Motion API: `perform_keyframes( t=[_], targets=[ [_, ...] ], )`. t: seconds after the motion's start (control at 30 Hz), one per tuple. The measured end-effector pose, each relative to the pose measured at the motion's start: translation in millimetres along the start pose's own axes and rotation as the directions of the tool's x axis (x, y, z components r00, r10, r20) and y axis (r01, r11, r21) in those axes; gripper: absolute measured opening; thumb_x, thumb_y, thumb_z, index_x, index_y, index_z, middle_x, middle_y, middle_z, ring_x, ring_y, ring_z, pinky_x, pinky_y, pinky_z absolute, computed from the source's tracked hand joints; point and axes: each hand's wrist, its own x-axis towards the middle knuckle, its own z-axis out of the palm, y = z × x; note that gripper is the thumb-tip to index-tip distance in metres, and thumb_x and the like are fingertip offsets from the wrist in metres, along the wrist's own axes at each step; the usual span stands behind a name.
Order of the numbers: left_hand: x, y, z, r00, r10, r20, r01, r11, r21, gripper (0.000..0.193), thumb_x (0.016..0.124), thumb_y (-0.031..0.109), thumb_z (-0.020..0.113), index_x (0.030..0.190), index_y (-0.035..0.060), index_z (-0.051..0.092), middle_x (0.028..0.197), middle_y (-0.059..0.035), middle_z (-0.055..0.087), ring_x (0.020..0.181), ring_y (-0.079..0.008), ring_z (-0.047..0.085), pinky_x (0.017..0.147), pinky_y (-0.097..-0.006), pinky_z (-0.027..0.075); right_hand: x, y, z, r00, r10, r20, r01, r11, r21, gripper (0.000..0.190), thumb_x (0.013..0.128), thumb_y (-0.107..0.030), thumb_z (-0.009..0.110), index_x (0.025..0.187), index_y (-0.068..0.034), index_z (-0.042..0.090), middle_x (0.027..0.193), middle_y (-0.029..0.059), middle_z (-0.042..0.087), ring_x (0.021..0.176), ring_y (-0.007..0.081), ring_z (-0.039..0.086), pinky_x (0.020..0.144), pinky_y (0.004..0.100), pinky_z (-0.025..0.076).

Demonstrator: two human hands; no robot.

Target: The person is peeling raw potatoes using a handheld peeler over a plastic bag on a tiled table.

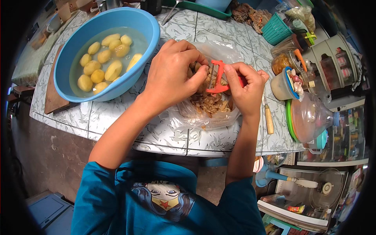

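Note:
My right hand (245,86) grips the red handle of a Y-shaped vegetable peeler (218,77), its metal blade turned towards my left hand (176,70). The left thumb and fingertips are bent together right beside the blade; whether something is pinched between them cannot be told. Beneath both hands, a clear plastic bag (202,124) lies spread on the table, holding a heap of brown potato peels (210,107). Some unpeeled potatoes (192,67) show partly behind my left fingers. To the left, peeled potatoes (113,70) sit in water inside a blue plastic basin (151,26).
Right of the bag lies a wooden-handled knife (268,119) on the marble-patterned table (117,126). A wooden board (54,100) is partly under the basin. Along the right edge stand a tub with garlic and onion (283,86), a teal basket (276,29) and jars. A spoon (170,14) lies at the back.

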Motion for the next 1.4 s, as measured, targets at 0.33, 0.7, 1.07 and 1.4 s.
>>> perform_keyframes(
  t=[0.33, 0.7, 1.07, 1.4],
  targets=[
    [-4, -5, -2, 1.000, -0.012, 0.004, 0.012, 1.000, 0.016, 0.015, 0.073, 0.014, 0.071, 0.084, 0.0051, 0.072, 0.084, -0.0063, 0.065, 0.079, -0.0245, 0.055, 0.071, -0.0343, 0.046, 0, -2, 6, 0.995, -0.099, 0.006, 0.100, 0.993, -0.062, 0.017, 0.084, -0.028, 0.070, 0.071, -0.015, 0.069, 0.053, -0.0047, 0.051, 0.054, 0.0111, 0.041, 0.078, 0.0336, 0.023],
    [-6, -7, 2, 0.997, -0.040, -0.063, 0.038, 0.999, -0.038, 0.019, 0.073, 0.017, 0.068, 0.085, 0.0023, 0.072, 0.079, -0.0119, 0.065, 0.081, -0.0305, 0.058, 0.074, -0.0387, 0.048, 0, -3, 8, 0.994, -0.110, 0.024, 0.111, 0.991, -0.080, 0.016, 0.083, -0.027, 0.070, 0.072, -0.016, 0.069, 0.054, -0.0045, 0.052, 0.054, 0.0117, 0.041, 0.077, 0.0336, 0.023],
    [-8, -7, -1, 0.997, -0.074, 0.013, 0.074, 0.997, -0.002, 0.012, 0.073, 0.012, 0.070, 0.079, 0.0021, 0.068, 0.081, -0.0074, 0.065, 0.074, -0.0241, 0.058, 0.066, -0.0340, 0.046, 0, -3, 10, 0.991, -0.134, 0.029, 0.137, 0.983, -0.126, 0.017, 0.083, -0.029, 0.070, 0.070, -0.016, 0.069, 0.053, -0.0040, 0.052, 0.053, 0.0128, 0.041, 0.075, 0.0342, 0.023],
    [-7, -9, -3, 0.979, -0.197, 0.050, 0.203, 0.941, -0.270, 0.011, 0.074, 0.009, 0.069, 0.081, 0.0005, 0.068, 0.082, -0.0063, 0.062, 0.072, -0.0179, 0.057, 0.064, -0.0270, 0.046, 0, -3, 5, 0.993, -0.118, 0.026, 0.121, 0.981, -0.152, 0.017, 0.083, -0.030, 0.071, 0.072, -0.017, 0.070, 0.054, -0.0047, 0.053, 0.055, 0.0122, 0.044, 0.077, 0.0345, 0.024]
  ],
)
